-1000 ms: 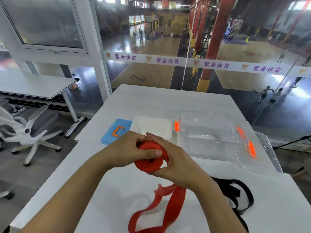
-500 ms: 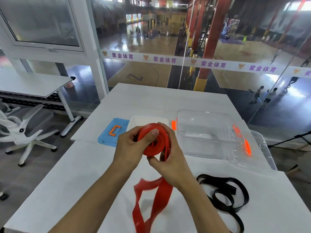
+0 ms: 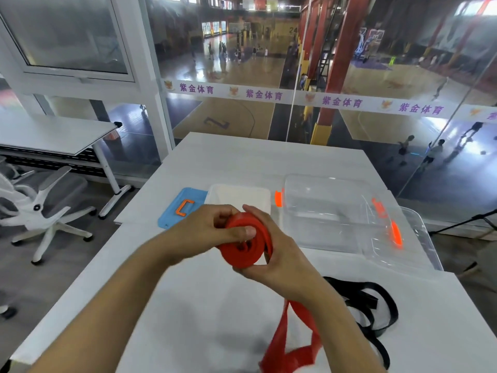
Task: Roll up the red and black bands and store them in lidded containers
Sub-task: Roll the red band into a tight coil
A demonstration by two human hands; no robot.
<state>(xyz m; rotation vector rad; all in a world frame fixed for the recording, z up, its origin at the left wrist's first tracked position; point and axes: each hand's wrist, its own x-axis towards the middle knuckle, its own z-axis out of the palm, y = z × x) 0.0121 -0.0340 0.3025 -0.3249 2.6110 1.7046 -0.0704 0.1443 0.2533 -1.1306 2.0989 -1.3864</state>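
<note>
A red band [image 3: 248,244] is partly wound into a coil held above the white table [image 3: 204,305]. My left hand [image 3: 207,232] grips the coil from the left, thumb pressed on its face. My right hand [image 3: 279,254] cups the coil from the right and below. The band's loose tail [image 3: 290,343] hangs down under my right forearm. A black band [image 3: 373,313] lies in loose loops on the table at the right. A white container [image 3: 239,195] stands behind the hands with its blue lid [image 3: 180,208] beside it. A clear container [image 3: 325,211] with orange clips sits to the right.
A clear lid [image 3: 414,238] lies against the clear container near the table's right edge. A glass wall runs behind the table. A white office chair [image 3: 35,208] and a second table [image 3: 53,133] stand to the left.
The coil has been turned and has grown as more red band wound on. The loose tail is shorter and has swung to the right, under my right forearm.
</note>
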